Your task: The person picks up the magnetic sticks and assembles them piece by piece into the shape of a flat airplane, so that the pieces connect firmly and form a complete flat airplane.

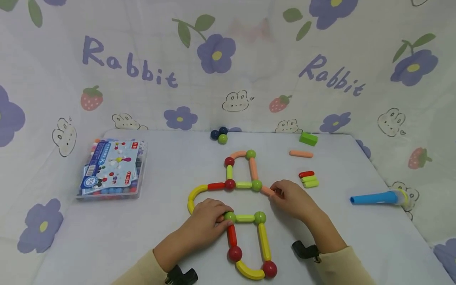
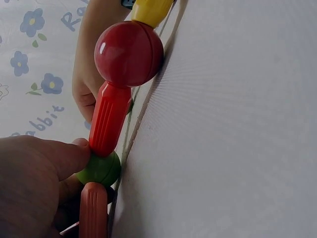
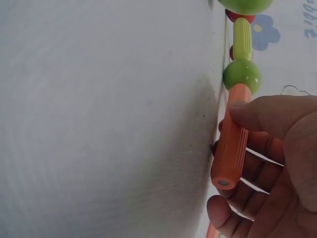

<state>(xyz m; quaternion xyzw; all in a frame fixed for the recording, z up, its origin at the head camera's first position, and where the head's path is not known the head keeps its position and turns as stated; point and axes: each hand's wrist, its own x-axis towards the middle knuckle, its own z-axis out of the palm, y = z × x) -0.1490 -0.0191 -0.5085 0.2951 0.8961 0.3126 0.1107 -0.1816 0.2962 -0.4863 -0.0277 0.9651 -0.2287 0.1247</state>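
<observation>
Magnetic sticks and balls lie joined into a figure on the white table. At the figure's middle left, my left hand (image 1: 203,225) pinches a green ball (image 2: 99,169) with a red stick (image 2: 106,119) and an orange stick (image 2: 93,210) joined to it. My right hand (image 1: 293,200) holds another orange stick (image 3: 233,136) between thumb and fingers. That stick's far end meets the green ball (image 1: 257,185) at the upper section's right corner; its near end is free. A curved yellow piece (image 1: 195,194) at the left runs partly behind my left hand.
A clear plastic box (image 1: 140,186) of pieces stands at the left. Loose balls (image 1: 222,138) sit at the back. Rightward lie a green block (image 1: 308,138), an orange stick (image 1: 301,154), short red and green sticks (image 1: 309,179) and a blue tapered tube (image 1: 374,197).
</observation>
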